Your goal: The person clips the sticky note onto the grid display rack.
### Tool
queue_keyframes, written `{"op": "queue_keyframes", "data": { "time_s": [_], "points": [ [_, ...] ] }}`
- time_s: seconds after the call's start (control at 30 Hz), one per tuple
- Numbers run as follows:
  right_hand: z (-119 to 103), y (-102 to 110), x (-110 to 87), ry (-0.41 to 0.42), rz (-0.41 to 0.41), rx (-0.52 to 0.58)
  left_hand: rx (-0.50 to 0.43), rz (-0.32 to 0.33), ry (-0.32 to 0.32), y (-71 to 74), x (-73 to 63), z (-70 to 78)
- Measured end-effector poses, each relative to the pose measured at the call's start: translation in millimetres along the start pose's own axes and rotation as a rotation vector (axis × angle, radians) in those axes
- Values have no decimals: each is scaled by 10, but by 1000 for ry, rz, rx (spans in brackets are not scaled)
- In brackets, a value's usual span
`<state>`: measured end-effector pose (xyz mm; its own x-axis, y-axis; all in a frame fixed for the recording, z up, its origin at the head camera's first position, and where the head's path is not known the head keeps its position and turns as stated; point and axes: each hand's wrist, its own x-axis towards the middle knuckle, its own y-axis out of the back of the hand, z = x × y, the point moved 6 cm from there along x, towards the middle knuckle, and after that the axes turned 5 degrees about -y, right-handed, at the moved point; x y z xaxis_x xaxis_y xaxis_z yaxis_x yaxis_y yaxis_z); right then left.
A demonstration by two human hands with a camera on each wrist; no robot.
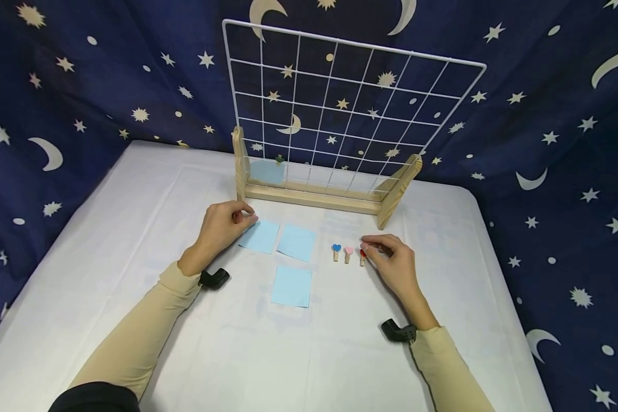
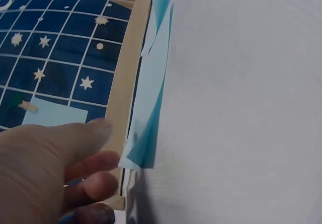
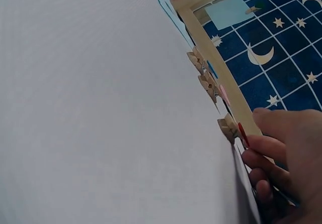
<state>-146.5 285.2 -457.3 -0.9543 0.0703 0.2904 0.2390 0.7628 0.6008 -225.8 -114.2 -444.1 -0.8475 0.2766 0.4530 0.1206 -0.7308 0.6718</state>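
Three light blue paper squares lie on the table: a left one [image 1: 260, 237], a middle one [image 1: 296, 242] and a front one [image 1: 292, 286]. My left hand [image 1: 225, 226] is at the upper left corner of the left square, thumb and fingers apart in the left wrist view. Right of the papers stand small wooden clothespins with hearts: blue [image 1: 336, 252], pink [image 1: 348, 254] and red [image 1: 363, 258]. My right hand [image 1: 391, 263] reaches the red-heart clothespin; a fingertip is at its heart, with the thumb [image 3: 266, 121] apart from it.
Behind the papers stands a white wire grid [image 1: 340, 106] on a wooden base [image 1: 314, 197]. A blue paper [image 1: 268, 171] hangs at its lower left by a green-topped clothespin [image 1: 280, 159]. Dark blue star-and-moon cloth [image 1: 571, 189] surrounds the white table [image 1: 340, 366].
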Motion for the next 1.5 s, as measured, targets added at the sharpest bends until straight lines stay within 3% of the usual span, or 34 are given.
{"op": "queue_keyframes", "data": {
  "time_s": [0.2, 0.43, 0.6, 0.8, 1.03, 1.17, 1.5],
  "points": [
    [34, -26, 12, 8, -22, 22, 1, -69, 32, -75, 42, -109],
    [16, -31, 46, 12, -62, 23, -31, -56, 34, -79, 62, -205],
    [13, 26, 66, 32, -104, -18, -59, -61, 22, -111, 71, -199],
    [59, 119, 55, 56, -129, -3, -84, -129, 39, -172, 79, -163],
    [84, 87, 111, 54, -180, 38, -54, -110, 78, -121, 75, -181],
    [85, 84, 72, 44, -174, 27, -69, -119, 91, -149, 50, -194],
    [121, 22, -26, 37, -195, 72, -107, -67, 114, -180, -58, -240]
  ]
}}
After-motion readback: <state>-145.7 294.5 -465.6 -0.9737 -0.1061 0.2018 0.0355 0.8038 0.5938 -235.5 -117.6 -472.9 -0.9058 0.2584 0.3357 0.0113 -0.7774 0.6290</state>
